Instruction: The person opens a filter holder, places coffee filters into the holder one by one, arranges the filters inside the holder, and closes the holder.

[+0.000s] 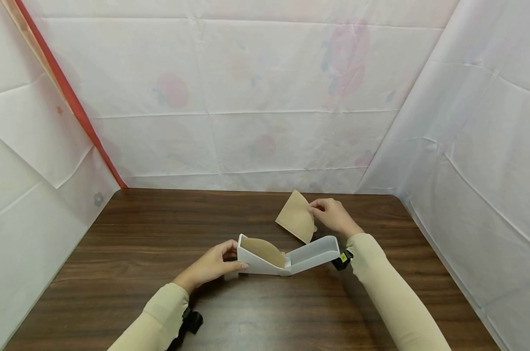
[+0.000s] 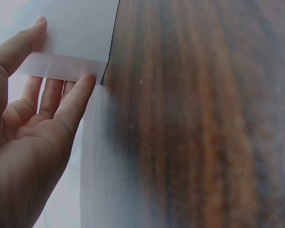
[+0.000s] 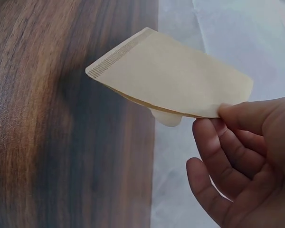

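Between thumb and forefinger, my right hand point(image 1: 332, 214) pinches a brown paper coffee filter point(image 1: 296, 218) by its edge. In the right wrist view the filter point(image 3: 175, 71) shows a crimped seam and a small rounded tab, and it is held above the table. A white filter box point(image 1: 260, 265) stands with its hinged lid point(image 1: 315, 253) swung out to the right. More brown filters point(image 1: 262, 249) sit inside it. My left hand point(image 1: 212, 263) holds the box at its left end, thumb on the near side, fingers at the end wall point(image 2: 61, 66).
Dark wood-grain table point(image 1: 160, 224) lies under everything. White patterned cloth point(image 1: 247, 97) hangs behind the table and along both sides, with a red strip point(image 1: 72, 102) at the back left corner. A black wrist camera point(image 1: 342, 260) sits close to the box's lid.
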Available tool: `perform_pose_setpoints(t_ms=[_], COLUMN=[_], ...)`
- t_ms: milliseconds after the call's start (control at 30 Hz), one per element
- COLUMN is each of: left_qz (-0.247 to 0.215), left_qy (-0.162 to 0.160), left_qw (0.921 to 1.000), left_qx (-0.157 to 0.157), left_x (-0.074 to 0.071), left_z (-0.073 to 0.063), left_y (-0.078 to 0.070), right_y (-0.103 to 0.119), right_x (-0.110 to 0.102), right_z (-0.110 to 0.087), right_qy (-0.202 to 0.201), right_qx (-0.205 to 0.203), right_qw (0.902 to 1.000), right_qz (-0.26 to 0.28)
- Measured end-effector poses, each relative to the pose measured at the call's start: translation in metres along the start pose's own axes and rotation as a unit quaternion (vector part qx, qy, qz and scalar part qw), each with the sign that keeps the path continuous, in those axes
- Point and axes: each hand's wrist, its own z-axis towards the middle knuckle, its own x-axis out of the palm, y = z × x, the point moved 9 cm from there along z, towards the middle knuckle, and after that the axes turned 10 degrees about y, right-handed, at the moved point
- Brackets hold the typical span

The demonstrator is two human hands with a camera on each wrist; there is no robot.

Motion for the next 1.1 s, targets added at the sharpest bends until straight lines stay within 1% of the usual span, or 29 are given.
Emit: perform_pose_setpoints(t_ms=[267, 433, 633, 800, 1100], left_qz=[0.005, 0.005, 0.011, 0.008, 0.003], left_qy=[0.002, 0.002, 0.001, -0.001, 0.0], left_qw=[1.0, 1.0, 0.9999, 1.0, 1.0], left_qx=[0.003, -0.002, 0.003, -0.004, -0.001], left_x=[-0.001, -0.002, -0.001, -0.001, 0.0], left_z=[0.001, 0.001, 0.002, 0.002, 0.001], left_y=[0.002, 0.004, 0.003, 0.004, 0.003], right_y=[0.016, 0.023, 0.028, 0.035, 0.058], right_x=[-0.008, -0.013, -0.018, -0.019, -0.027], right_z=[-0.008, -0.013, -0.019, -0.023, -0.036], right_qy=[-0.015, -0.031, -0.046, -0.05, -0.075], right_qx=[-0.032, -0.044, -0.052, -0.066, -0.114], right_qw=[0.9993, 0.9985, 0.9975, 0.9966, 0.9906], right_qz=[-0.01, -0.014, -0.006, 0.002, 0.005])
